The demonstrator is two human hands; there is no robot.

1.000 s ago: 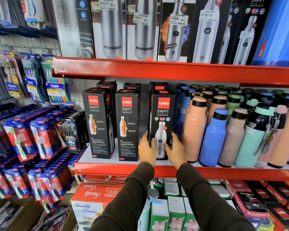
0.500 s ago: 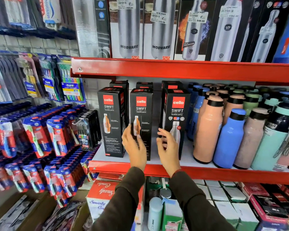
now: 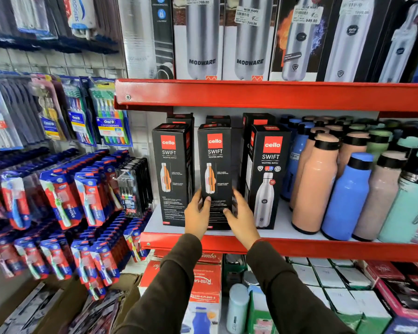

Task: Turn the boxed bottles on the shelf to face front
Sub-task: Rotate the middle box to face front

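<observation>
Three black Cello Swift bottle boxes stand in a row at the front of the red-edged shelf point(image 3: 299, 248). The left box point(image 3: 171, 169) and the middle box point(image 3: 215, 165) show a side panel with a small orange cutaway bottle. The right box point(image 3: 268, 174) shows its front with a large steel bottle. My left hand point(image 3: 197, 214) grips the middle box's lower left edge. My right hand point(image 3: 241, 214) grips its lower right edge. More black boxes stand behind the row, mostly hidden.
Loose peach, blue, pink and teal bottles point(image 3: 345, 196) crowd the shelf right of the boxes. Boxed steel flasks point(image 3: 227, 37) fill the shelf above. Toothbrush packs point(image 3: 77, 196) hang at left. Cartons point(image 3: 203, 285) sit on the shelf below.
Both hands left the right box, which faces front, and moved left. They now hold the middle box at its lower edges. The view shifted left.
</observation>
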